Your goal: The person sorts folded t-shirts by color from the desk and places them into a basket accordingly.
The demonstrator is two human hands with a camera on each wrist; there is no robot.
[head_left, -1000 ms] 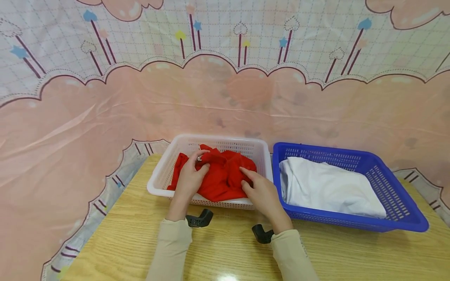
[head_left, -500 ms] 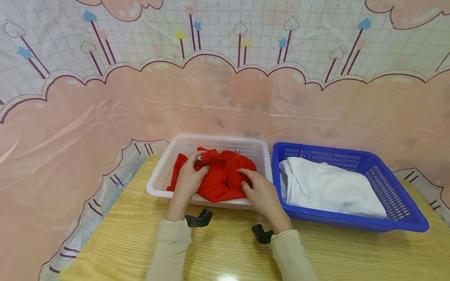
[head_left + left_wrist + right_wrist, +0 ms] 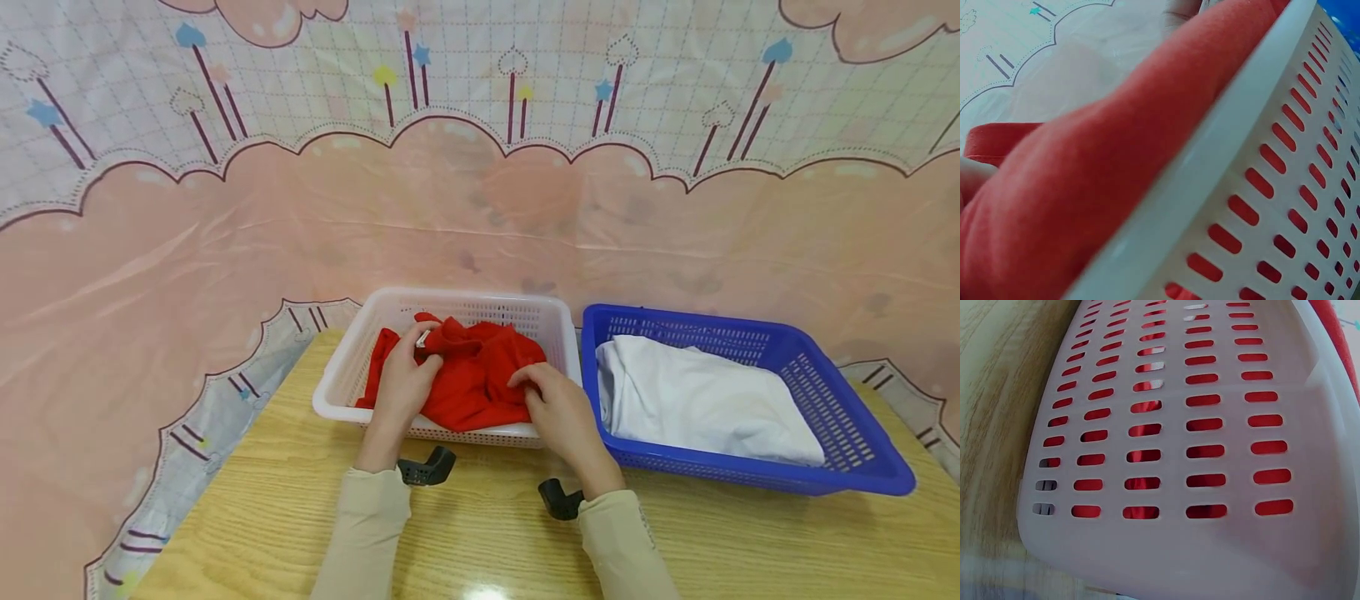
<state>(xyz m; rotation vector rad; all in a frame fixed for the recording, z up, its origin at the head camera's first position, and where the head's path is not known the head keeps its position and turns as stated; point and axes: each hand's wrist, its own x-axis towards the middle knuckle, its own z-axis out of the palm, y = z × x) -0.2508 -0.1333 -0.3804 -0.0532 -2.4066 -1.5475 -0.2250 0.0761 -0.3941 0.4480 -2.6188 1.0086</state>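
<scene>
Red garments (image 3: 468, 387) lie bunched in a white slotted basket (image 3: 337, 407), and a small white label shows near the left fingers. My left hand (image 3: 402, 385) reaches over the basket's near rim and grips a raised fold of the red cloth, its fingertips hidden behind it. At the right side, my right hand (image 3: 558, 410) pinches the cloth with bent fingers and thumb. Red cloth (image 3: 1104, 156) bulges above the basket rim (image 3: 1179, 181) in the left wrist view. The right wrist view shows mainly the basket wall (image 3: 1172, 550), with red behind its slots.
A blue basket (image 3: 750, 475) stands close on the right, holding a folded white cloth (image 3: 697, 400). Both baskets sit on a wooden table (image 3: 480, 533). A pink patterned curtain (image 3: 480, 208) hangs behind them. Black camera mounts (image 3: 427, 467) project from the wrists.
The right fingers have curled further into the red cloth. Near the left hand, the raised fold has shifted a little left, and the white label shows more.
</scene>
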